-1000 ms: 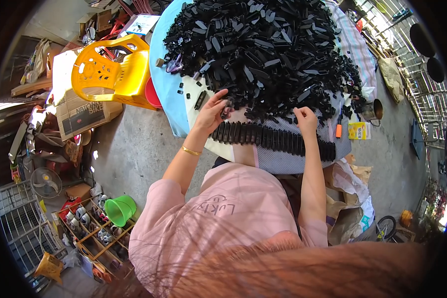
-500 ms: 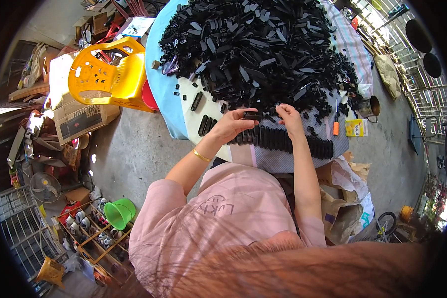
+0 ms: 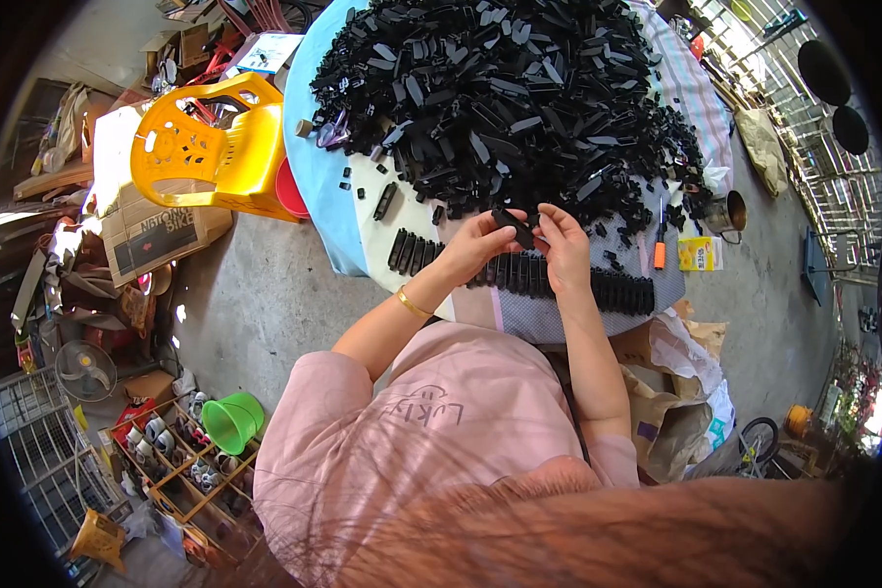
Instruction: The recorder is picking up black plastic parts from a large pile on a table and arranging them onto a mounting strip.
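Observation:
A big heap of black plastic pieces (image 3: 519, 108) covers the cloth-covered table (image 3: 333, 186). Along the table's near edge lies a row of black pieces (image 3: 559, 279) set side by side. My left hand (image 3: 480, 243) and my right hand (image 3: 562, 240) meet above that row, and both grip one black plastic piece (image 3: 514, 227) between their fingertips. A gold bangle sits on my left wrist. A few loose black pieces lie on the cloth to the left of my hands.
A yellow plastic chair (image 3: 201, 152) stands left of the table beside a cardboard box (image 3: 152, 235). An orange-handled tool (image 3: 660, 245) and a small yellow packet (image 3: 699, 253) lie on the table's right side. A green bucket (image 3: 230, 421) and a shoe rack sit lower left.
My hands were apart on the row of pieces a second ago. They have come together above it, and both now hold one black piece.

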### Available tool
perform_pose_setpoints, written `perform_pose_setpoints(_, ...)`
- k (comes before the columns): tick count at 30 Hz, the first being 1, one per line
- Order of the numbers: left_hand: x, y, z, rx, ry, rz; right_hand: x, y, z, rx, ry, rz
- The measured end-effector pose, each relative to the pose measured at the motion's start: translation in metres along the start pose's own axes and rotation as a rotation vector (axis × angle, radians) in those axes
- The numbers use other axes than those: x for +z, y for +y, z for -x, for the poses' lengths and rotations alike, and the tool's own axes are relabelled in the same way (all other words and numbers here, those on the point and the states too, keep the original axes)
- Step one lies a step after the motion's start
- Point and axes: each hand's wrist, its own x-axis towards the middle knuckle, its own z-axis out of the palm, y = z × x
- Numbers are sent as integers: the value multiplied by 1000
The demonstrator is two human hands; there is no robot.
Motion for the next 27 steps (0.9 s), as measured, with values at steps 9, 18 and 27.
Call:
perform_pose_setpoints(9, 4, 3, 22, 91, -69, -259, 15, -17, 27, -254, -182, 296)
perform_pose_setpoints(18, 14, 7, 36, -8, -68, -99, 21, -24, 41, -759, -145, 922)
perform_pose_setpoints(27, 20, 12, 44, -5, -43, -173, 22, -26, 44, -1131, -125, 1142)
